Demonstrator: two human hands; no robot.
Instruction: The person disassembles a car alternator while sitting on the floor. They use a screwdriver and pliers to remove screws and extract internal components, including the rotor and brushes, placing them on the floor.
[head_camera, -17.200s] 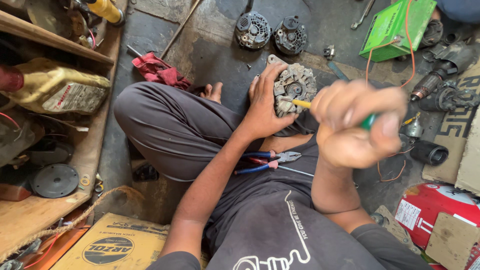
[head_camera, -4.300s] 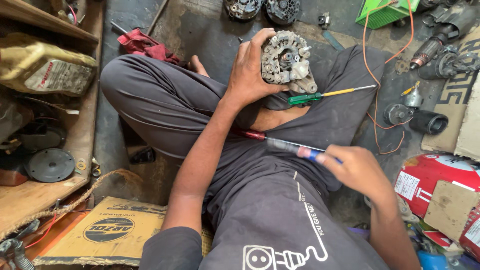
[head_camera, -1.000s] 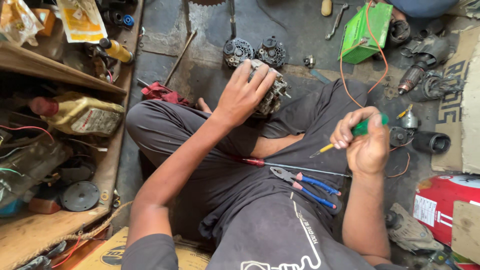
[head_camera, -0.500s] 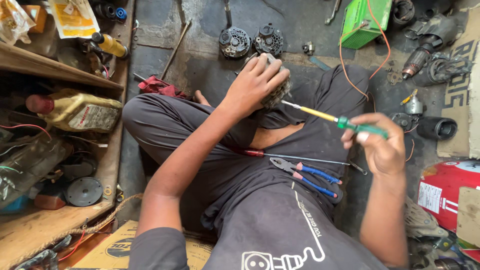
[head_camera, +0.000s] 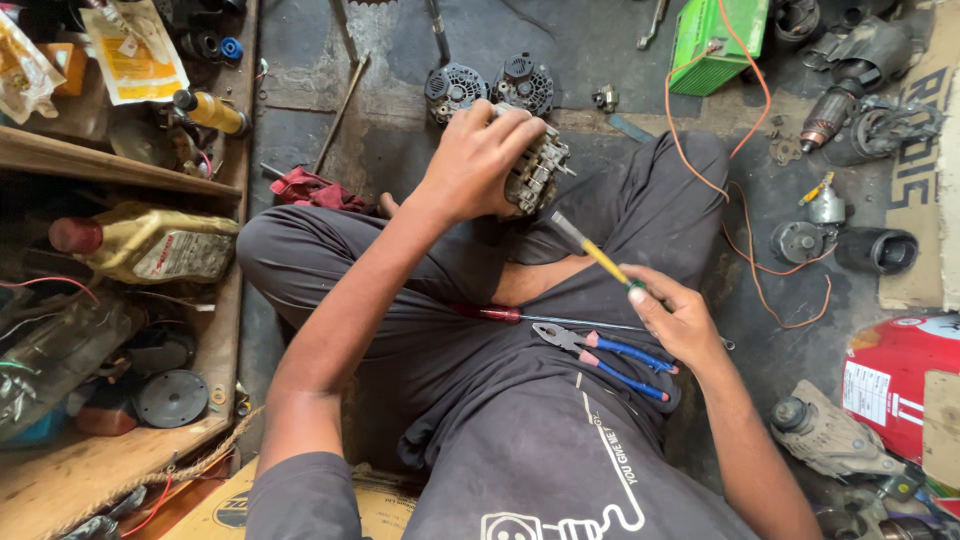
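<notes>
Under left hand (head_camera: 478, 160): alternator (head_camera: 535, 170) half hidden; right hand (head_camera: 680, 320) covers screwdriver (head_camera: 592, 250) handle.

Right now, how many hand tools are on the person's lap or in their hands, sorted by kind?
Screwdrivers: 2, a yellow-shafted screwdriver in the right hand, its tip at the alternator held by the left hand, and a red-handled screwdriver on the lap.
Pliers: 1, blue-handled pliers on the lap.
Total: 3
</notes>
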